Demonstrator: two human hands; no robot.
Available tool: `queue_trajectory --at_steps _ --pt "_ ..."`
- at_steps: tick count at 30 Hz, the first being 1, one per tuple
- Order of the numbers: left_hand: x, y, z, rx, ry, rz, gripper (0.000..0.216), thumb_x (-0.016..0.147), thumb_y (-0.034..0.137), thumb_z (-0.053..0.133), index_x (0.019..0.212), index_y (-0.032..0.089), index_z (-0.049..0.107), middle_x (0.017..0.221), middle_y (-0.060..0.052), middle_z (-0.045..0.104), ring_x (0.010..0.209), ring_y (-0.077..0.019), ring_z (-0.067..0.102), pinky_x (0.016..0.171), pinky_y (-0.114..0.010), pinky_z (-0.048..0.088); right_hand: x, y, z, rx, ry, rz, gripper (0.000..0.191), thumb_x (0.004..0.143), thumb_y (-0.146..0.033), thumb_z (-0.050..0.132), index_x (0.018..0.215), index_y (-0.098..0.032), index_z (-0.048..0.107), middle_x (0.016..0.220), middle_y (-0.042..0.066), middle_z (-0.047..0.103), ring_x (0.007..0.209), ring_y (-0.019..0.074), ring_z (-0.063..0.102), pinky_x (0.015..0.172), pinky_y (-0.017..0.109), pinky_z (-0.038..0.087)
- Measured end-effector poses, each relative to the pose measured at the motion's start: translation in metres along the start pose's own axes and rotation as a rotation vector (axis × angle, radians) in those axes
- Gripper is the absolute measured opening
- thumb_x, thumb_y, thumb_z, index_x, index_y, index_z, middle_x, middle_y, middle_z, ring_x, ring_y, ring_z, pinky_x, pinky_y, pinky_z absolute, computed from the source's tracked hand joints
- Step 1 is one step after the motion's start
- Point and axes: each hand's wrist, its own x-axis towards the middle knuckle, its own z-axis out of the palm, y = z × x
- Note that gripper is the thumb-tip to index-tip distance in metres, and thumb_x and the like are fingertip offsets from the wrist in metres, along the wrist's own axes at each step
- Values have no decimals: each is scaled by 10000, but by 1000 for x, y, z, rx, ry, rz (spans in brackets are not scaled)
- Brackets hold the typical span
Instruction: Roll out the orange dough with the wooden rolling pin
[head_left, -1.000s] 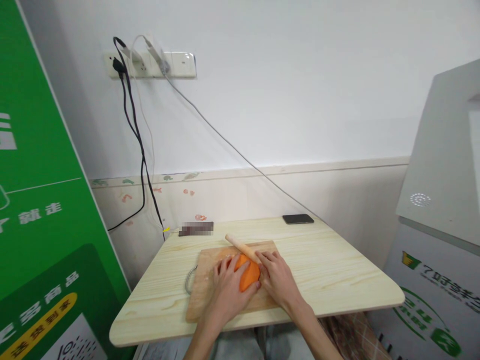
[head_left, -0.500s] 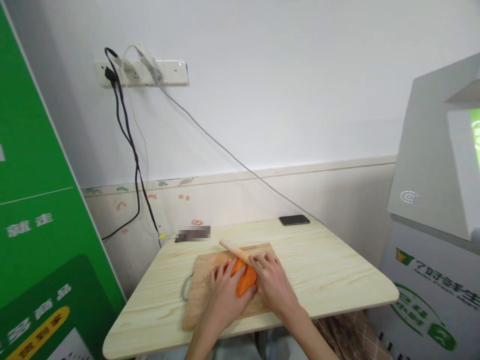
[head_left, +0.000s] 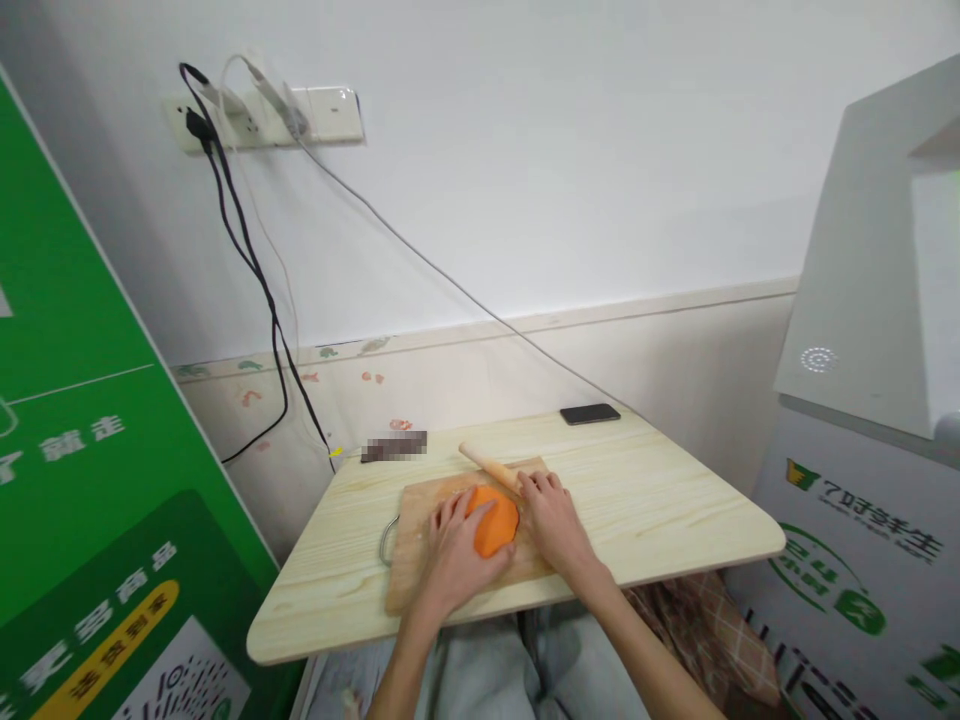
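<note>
Dough, orange, on wooden board, left hand spread against it; right hand gripping rolling pin

Soft, cool, fairly bright light spreads over the smooth white wall, dimming to grey beside the large green printed panel, which slants under wide-angle distortion, while coarse pixelation masks a dark oblong object.

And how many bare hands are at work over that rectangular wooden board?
2: the left hand touches the flat orange piece, and the right hand is at the near end of the pale wooden rod. No others show.
</note>
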Motion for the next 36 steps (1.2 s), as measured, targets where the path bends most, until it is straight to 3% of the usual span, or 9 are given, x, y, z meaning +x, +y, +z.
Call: queue_trajectory --at_steps 9,16,24,30,36 --pt "-1 -3 1 -80 43 16 504 906 425 753 1385 265 762 1610 -103 600 1491 -362 511 1285 -553 365 4 4 -12 127 -84 -59 488 1036 -142 535 1505 -218 648 1353 140 732 1261 302 590 997 393 512" --pt "2 -7 5 -87 62 48 496 893 472 782 1345 269 780 1507 -96 652 1378 -349 565 1245 -532 402 8 11 -4 279 3 -180 557 992 -72 482 1510 -172 660 1294 150 739 1200 279 612 1091 445 503" --pt "3 -8 4 -94 76 64 456 896 485 781 1303 279 790 1452 -96 671 1357 -356 563 1227 -536 415 10 0 -21 92 -136 -199 520 1043 -145 495 1526 -216 675 1325 143 760 1230 300 620 1031 397 509" --pt "4 -16 5 -168 61 96 537 853 379 798 1365 222 753 1514 -107 650 1437 -338 536 1289 -489 390 28 14 -15 201 -126 -191 376 1069 -211 537 1382 -149 736 1259 148 764 1225 271 649 1102 373 484" --pt "-1 -21 -11 -383 43 236 701 744 95 677 1442 158 676 1562 -108 632 1538 -316 474 1354 -464 293 32 31 -5 429 -63 -191 377 1071 -254 513 1375 -164 717 1244 133 758 1213 266 661 1105 419 502"
